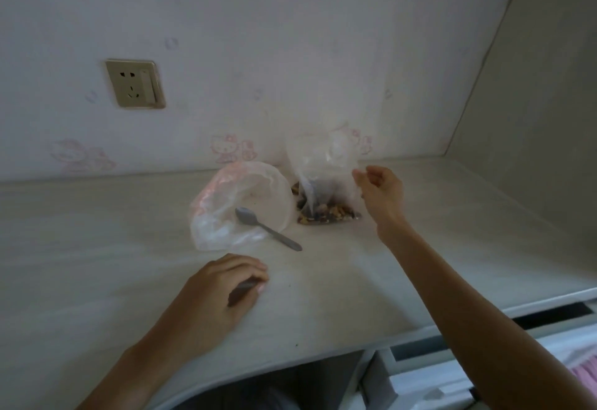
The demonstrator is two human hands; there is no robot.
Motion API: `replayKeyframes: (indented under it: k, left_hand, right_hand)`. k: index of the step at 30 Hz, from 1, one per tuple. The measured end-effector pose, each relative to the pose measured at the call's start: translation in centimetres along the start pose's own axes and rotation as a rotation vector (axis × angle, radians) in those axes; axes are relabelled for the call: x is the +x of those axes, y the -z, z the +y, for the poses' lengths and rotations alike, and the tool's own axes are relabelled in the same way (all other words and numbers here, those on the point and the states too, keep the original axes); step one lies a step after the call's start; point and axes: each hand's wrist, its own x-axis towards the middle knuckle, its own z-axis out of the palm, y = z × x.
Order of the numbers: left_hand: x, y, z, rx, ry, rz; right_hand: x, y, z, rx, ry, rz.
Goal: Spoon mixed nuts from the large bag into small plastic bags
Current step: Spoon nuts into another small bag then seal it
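A clear plastic bag (323, 170) with mixed nuts (326, 212) at its bottom stands upright near the wall. My right hand (382, 195) pinches its right edge between thumb and fingers. To its left lies an empty, crumpled clear bag (226, 203) with its mouth open. A grey metal spoon (266, 228) lies across that bag's lower edge, bowl toward the bag, handle pointing to the front right. My left hand (223, 290) rests on the desk in front of the spoon, fingers loosely curled, holding nothing.
The pale desk (97, 248) meets a wall with a power socket (135, 84) at the back left. A side panel (533, 119) closes the desk on the right. The desk's front edge curves below my arms, with drawers (452, 374) under it.
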Motion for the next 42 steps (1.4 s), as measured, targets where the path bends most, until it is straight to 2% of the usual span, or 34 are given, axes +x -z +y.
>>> replayKeyframes:
  k: [2,4,8,14,18,20,27,30,33,37,42]
  left_hand:
    - [-0.1,0.2,0.4,-0.073,0.052,0.006]
    - [-0.6,0.6,1.1,-0.164,0.121,0.065]
    - [-2.9,2.0,3.0,-0.265,0.205,0.16]
    - [-6.7,4.8,4.4,-0.325,0.302,0.137]
    - [-8.7,8.1,4.9,-0.315,0.451,0.165]
    - [-10.3,10.3,6.6,-0.322,0.548,0.198]
    - [-18.5,17.2,19.1,-0.264,1.066,0.312]
    - [-21.5,19.0,25.2,-0.273,1.287,0.426]
    - [-23.7,19.6,30.6,-0.254,1.446,0.591]
    - [-25.0,19.3,35.2,-0.23,1.567,0.845]
    - [-25.8,18.2,40.0,-0.188,1.642,0.999]
  right_hand:
    - [-1.8,1.8,-1.1,-0.012,0.111,0.044]
    - [-4.7,3.3,-2.0,0.004,0.174,-0.009]
    - [-11.8,4.7,-2.4,0.029,0.228,-0.366]
    - [-17.1,2.3,-2.3,-0.131,0.349,-0.766]
    - [-17.8,0.5,-3.4,-0.151,0.324,-0.927]
    - [-18.6,0.1,-5.1,-0.152,0.244,-0.999]
    - [-22.2,2.0,-14.2,-0.325,0.028,-1.28]
    - [-23.3,2.0,-17.9,-0.369,-0.002,-1.412]
    - [-23.9,0.4,-20.6,-0.379,0.02,-1.63]
    - [-24.2,-4.8,-23.5,-0.341,0.195,-1.839]
    - [-28.8,-11.2,-27.8,-0.267,0.413,-2.09]
